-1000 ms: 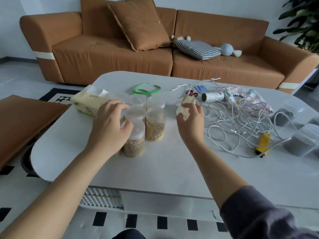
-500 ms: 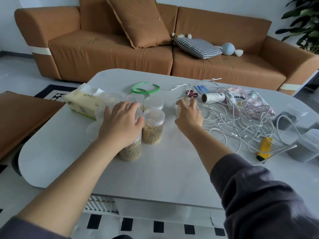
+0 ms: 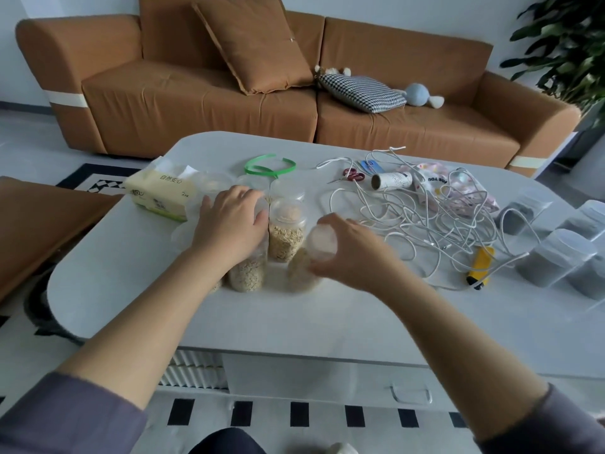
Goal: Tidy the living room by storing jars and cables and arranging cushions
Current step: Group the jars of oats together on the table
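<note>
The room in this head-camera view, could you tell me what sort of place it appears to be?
Most likely a home living room: a long brown sofa with a matching cushion stands behind a low white coffee table, and a leafy houseplant fills the right corner.

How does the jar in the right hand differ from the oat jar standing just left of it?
The jar in the right hand is tilted, lid toward the camera, and blurred; the standing oat jar is upright and sharp. The right hand grips the tilted one; the standing one sits free beside the left hand. Both are clear plastic jars with pale lids and tan, oat-like contents, on the white table.
</note>
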Tool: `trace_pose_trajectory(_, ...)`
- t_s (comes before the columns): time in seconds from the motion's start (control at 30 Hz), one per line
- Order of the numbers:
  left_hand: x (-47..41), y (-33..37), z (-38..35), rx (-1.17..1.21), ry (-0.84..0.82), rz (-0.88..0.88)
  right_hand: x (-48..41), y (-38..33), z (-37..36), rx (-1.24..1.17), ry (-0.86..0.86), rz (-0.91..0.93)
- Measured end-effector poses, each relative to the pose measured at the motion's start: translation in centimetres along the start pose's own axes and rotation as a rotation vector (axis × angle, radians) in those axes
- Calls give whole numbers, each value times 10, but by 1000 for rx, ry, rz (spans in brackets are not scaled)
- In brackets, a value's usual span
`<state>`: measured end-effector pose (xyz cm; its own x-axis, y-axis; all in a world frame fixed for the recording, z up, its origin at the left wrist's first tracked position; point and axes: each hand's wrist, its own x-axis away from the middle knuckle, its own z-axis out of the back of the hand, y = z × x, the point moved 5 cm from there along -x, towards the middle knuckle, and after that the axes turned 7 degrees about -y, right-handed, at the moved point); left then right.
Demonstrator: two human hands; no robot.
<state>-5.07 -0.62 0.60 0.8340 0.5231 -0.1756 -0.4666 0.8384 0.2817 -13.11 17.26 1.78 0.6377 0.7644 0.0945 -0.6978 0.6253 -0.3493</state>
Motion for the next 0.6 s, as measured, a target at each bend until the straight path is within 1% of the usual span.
trace_pose_trajectory(0.17,17,-4,3,-45,-7,-24,-3,-21,-25,-208,78,55)
trace_pose_trajectory(0.23,21,-6,3,-60,-15,-30,-6,-15,-29,-296,45,49)
trace_pose_trajectory(0.27,23,-8,5,-59,-15,-29,-7,-8,-32,-371,-5,19)
trace_pose_trajectory(0.33,27,-7,6,-36,-3,-32,-2,3,-39,-673,-77,-56)
trace_pose_trajectory(0.4,32,1,7,-17,21,-66,-6,10,-49,-989,-10,-99)
trace_pose_trajectory(0.47,36,13,2,-45,10,-106,-18,11,-64,-1219,68,-105)
trace_pose_trajectory(0.53,35,16,-5,-114,-14,-96,-33,2,-78,-1338,76,-125)
trace_pose_trajectory(0.6,34,13,-7,-161,-14,-67,-41,-7,-84,-1348,65,-138)
